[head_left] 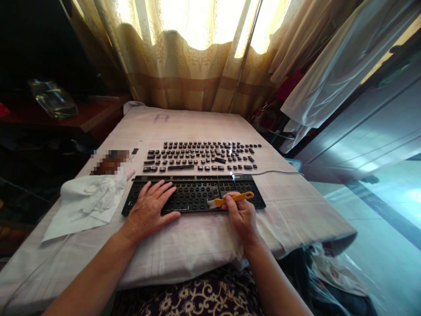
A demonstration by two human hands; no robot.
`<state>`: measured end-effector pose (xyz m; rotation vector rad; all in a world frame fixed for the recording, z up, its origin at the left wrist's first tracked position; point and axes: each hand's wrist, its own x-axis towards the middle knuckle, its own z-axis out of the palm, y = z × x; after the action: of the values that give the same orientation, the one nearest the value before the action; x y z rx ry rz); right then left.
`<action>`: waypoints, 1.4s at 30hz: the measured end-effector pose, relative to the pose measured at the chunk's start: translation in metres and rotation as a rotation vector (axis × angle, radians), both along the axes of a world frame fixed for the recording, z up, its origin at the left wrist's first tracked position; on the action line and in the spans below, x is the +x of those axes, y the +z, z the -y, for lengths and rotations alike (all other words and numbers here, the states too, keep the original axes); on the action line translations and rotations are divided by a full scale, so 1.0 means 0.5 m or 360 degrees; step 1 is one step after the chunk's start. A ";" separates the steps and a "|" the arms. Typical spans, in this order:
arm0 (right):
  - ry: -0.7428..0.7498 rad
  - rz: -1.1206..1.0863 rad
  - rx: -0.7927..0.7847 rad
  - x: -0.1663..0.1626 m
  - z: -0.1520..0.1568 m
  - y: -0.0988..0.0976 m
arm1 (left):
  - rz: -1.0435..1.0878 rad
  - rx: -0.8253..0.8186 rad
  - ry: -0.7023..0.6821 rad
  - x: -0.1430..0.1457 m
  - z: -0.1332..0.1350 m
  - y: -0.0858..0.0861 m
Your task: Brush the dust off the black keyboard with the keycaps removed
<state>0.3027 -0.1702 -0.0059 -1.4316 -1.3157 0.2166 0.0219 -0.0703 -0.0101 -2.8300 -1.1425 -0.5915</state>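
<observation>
A black keyboard point(226, 188) with its keycaps off lies near the front of the cloth-covered table. My left hand point(149, 208) rests flat on its left part, fingers spread. In my right hand point(241, 215) is a small brush point(235, 199) with an orange handle, pinched between thumb and fingers. The pale bristles touch or hover just over the keyboard's lower middle; I cannot tell which. Behind the keyboard, the loose black keycaps point(204, 156) are laid out in rows, among them a long space bar point(180, 167).
White tissue point(92, 202) lies at the left, beside a blurred-out item point(110, 163). A small black object with a wire loop point(134, 151) is behind it. The keyboard's cable point(276, 172) runs right across the tablecloth point(296, 206). Curtains point(197, 74) hang beyond the far edge.
</observation>
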 end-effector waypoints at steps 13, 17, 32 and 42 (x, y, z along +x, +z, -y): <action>-0.0136 -0.0104 0.0067 0.006 0.004 -0.004 | 0.0032 -0.0017 0.0001 0.002 0.001 -0.001; -0.0125 -0.0054 0.0035 0.004 0.000 -0.003 | 0.0037 -0.0018 0.0002 0.002 0.001 -0.001; -0.0255 -0.0214 0.0079 0.016 0.004 -0.010 | -0.0007 0.0013 -0.0013 -0.001 -0.002 -0.003; -0.0389 -0.0103 0.0074 0.023 0.009 -0.017 | 0.0022 -0.0025 0.0001 -0.001 -0.002 -0.002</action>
<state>0.3142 -0.1746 -0.0146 -1.5178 -1.0755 0.0690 0.0215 -0.0692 -0.0113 -2.8428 -1.1555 -0.6060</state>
